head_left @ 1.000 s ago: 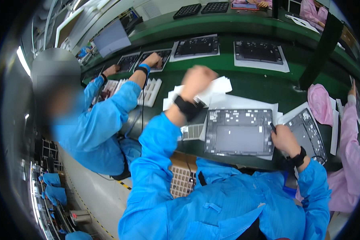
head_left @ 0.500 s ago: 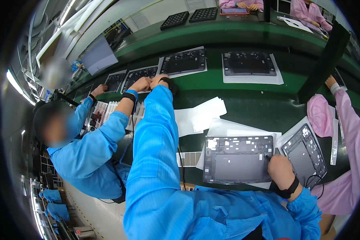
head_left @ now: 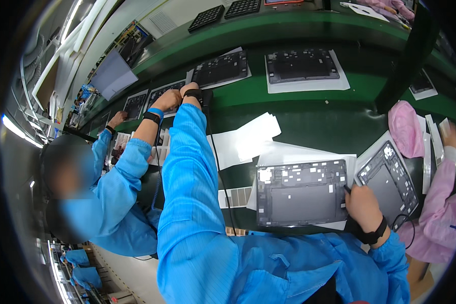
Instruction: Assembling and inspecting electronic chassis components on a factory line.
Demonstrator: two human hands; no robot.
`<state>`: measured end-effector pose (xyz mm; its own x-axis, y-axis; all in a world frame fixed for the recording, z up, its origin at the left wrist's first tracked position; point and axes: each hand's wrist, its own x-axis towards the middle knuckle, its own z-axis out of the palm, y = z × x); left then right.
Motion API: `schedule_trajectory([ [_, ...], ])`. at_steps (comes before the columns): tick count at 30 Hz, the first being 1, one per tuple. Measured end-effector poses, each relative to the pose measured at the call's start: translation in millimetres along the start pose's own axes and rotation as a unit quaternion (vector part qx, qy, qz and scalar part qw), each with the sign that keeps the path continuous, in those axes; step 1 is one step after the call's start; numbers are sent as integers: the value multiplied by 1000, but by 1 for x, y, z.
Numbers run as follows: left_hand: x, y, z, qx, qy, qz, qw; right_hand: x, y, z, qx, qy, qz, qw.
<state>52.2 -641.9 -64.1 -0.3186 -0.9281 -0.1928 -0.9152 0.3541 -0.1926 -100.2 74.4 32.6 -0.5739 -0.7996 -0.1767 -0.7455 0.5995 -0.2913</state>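
Note:
A grey tablet back panel lies inner side up on white sheets in front of me. My right hand, black strap on the wrist, rests curled at the panel's right edge, and a thin dark tip pokes out of its fingers. My left arm stretches far up and left. My left hand, also with a black wrist strap, touches the near corner of a dark panel on a white sheet; its fingers are hidden. A co-worker's hand with a blue wristband lies right beside it.
The co-worker in blue sits at my left. Another dark panel lies on the green belt, and loose white sheets lie in the middle. A second grey panel and a person in pink are at the right.
My left arm swung from the white sheets out to the far left and now reaches the dark panel beside the co-worker's hand. My right hand stayed at the grey panel's edge.

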Motion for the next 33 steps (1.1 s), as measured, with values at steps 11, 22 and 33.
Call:
schedule_trajectory([
  [11, 3, 44, -20, 56, 57, 74, 994, -6, 4, 0, 21, -10, 61, 998],
  [22, 29, -52, -80, 3, 272, 151, 950, -5, 5, -3, 59, -31, 32, 997],
  [33, -85, 41, -282, 3, 410, 417, 811, -5, 17, 5, 74, -1, -2, 997],
])
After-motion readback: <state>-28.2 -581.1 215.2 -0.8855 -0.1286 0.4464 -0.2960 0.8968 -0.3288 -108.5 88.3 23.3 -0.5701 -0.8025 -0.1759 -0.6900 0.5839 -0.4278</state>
